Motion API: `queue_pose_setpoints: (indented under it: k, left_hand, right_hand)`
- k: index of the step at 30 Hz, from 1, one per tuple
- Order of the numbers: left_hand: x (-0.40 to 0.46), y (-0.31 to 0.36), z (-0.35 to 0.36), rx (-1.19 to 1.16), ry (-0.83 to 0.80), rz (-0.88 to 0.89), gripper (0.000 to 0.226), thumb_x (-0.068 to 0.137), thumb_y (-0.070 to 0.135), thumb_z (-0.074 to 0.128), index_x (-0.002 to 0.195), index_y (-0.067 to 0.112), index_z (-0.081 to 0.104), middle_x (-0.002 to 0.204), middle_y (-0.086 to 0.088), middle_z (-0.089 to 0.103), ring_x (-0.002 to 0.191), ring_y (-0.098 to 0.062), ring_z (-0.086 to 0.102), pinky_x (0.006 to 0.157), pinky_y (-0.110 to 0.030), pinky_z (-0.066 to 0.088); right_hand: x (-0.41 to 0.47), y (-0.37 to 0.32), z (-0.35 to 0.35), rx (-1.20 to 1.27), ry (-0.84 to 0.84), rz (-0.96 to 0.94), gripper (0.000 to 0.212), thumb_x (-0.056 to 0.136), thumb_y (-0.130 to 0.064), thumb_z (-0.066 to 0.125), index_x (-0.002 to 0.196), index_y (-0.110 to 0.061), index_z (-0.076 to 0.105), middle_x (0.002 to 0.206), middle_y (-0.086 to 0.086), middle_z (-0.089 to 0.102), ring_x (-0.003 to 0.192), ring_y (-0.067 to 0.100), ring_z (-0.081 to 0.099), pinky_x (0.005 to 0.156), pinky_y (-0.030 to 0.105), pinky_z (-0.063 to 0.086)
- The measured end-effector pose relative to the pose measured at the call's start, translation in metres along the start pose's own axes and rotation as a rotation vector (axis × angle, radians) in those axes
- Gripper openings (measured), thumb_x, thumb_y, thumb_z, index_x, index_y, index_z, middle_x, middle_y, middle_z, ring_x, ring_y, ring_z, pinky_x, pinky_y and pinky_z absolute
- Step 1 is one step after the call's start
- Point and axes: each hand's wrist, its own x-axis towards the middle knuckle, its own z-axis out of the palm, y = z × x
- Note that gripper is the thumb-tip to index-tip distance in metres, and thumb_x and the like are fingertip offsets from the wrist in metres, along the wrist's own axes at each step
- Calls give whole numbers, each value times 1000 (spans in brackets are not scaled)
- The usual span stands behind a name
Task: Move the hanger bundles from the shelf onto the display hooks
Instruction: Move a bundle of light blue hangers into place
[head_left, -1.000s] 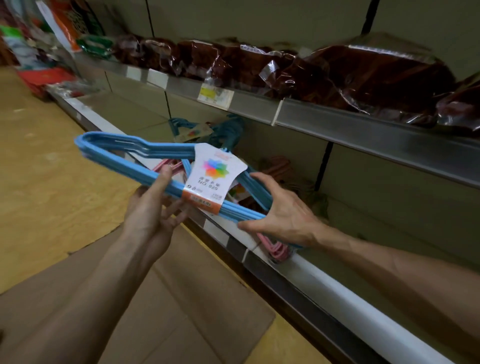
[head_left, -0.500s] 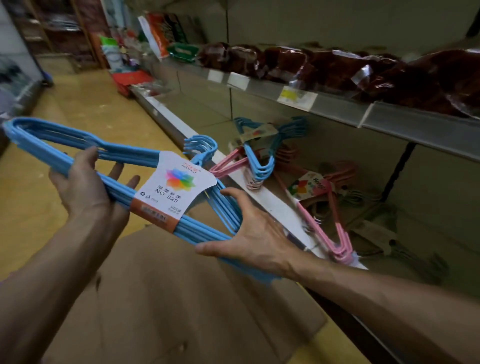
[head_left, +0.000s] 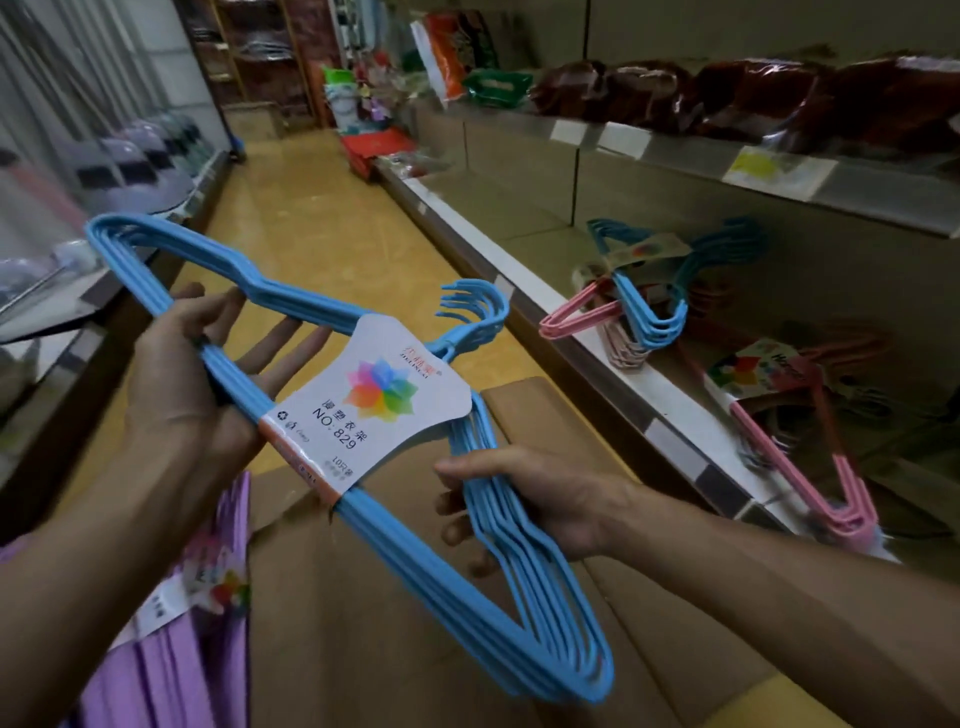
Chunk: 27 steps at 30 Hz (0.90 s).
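Bundle of blue hangers (head_left: 363, 519) is off the shelf (head_left: 639, 384), held mid-aisle: your left hand (head_left: 187, 379) grips the bottom bar, right hand (head_left: 540, 499) curls round the shoulder wires. Keep both grips, hooks (head_left: 475, 306) leading, so it slides onto a display hook w/o twisting; none in view yet. Label (head_left: 374, 400) reads "NO: 829", rest too small.
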Motion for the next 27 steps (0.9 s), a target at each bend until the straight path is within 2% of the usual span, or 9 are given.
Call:
queue_pose_setpoints:
  k: [2, 5, 9, 11, 13, 15, 19, 23, 27]
  left_hand:
    - [-1, 3, -8, 33, 23, -7, 43, 90, 13, 52, 133, 9, 44, 129, -8, 66, 102, -43, 69, 80, -54, 58]
    - [6, 10, -19, 242, 87, -66, 38, 97, 22, 51, 133, 11, 48, 130, -4, 63, 101, -31, 71, 75, -46, 59]
    - [18, 15, -40, 641, 218, -39, 32, 95, 33, 61, 121, 16, 54, 118, -2, 58, 101, -28, 63, 90, -49, 52]
    - [22, 20, -53, 785, 303, 47, 45, 87, 40, 69, 124, 18, 58, 117, -3, 61, 107, -28, 61, 94, -46, 50]
    - [21, 21, -58, 950, 349, 147, 64, 78, 48, 72, 133, 20, 56, 128, -5, 61, 114, -27, 59, 92, -42, 47]
    - [16, 16, -52, 1110, 297, 275, 54, 85, 40, 70, 133, 19, 57, 126, -5, 61, 111, -26, 59, 89, -38, 44]
    - [7, 0, -31, 1325, 61, 495, 24, 92, 31, 65, 112, 19, 70, 113, -4, 64, 105, -21, 60, 95, -38, 45]
    - [2, -14, -5, 1232, -209, 343, 43, 85, 53, 63, 119, 26, 68, 118, 9, 68, 116, -10, 60, 105, -43, 46]
    - [-9, -36, 19, 1288, -431, 289, 41, 90, 54, 60, 121, 27, 63, 107, 11, 68, 102, -5, 63, 94, -37, 52]
  right_hand:
    - [9, 6, 11, -3, -29, -9, 19, 92, -26, 63, 78, -19, 51, 72, -1, 57, 57, 12, 55, 47, 21, 44]
    - [21, 16, 20, 41, -31, -57, 36, 96, -17, 51, 62, -22, 40, 54, -5, 34, 42, 8, 32, 41, 20, 25]
    - [33, 21, 22, -45, 86, -175, 37, 95, -9, 50, 63, -22, 36, 55, -2, 30, 41, 10, 30, 41, 23, 22]
    - [38, 21, 24, -128, 203, -219, 36, 94, -6, 51, 64, -20, 37, 54, 0, 32, 39, 12, 32, 38, 23, 26]
    - [44, 21, 25, -246, 347, -250, 32, 91, -4, 53, 67, -17, 38, 53, 2, 34, 38, 14, 33, 38, 24, 28]
    - [47, 19, 27, -358, 468, -269, 25, 88, -6, 56, 71, -16, 40, 53, 3, 38, 40, 16, 37, 41, 27, 31]
    - [50, 19, 31, -475, 554, -289, 23, 85, -12, 62, 76, -16, 41, 58, 3, 42, 46, 14, 39, 44, 29, 37]
    - [50, 22, 37, -570, 562, -308, 27, 83, -19, 66, 75, -18, 40, 61, -1, 41, 46, 11, 38, 45, 29, 38]
    - [46, 27, 41, -603, 536, -290, 32, 79, -39, 71, 85, -17, 49, 71, -2, 48, 55, 11, 43, 52, 30, 40]
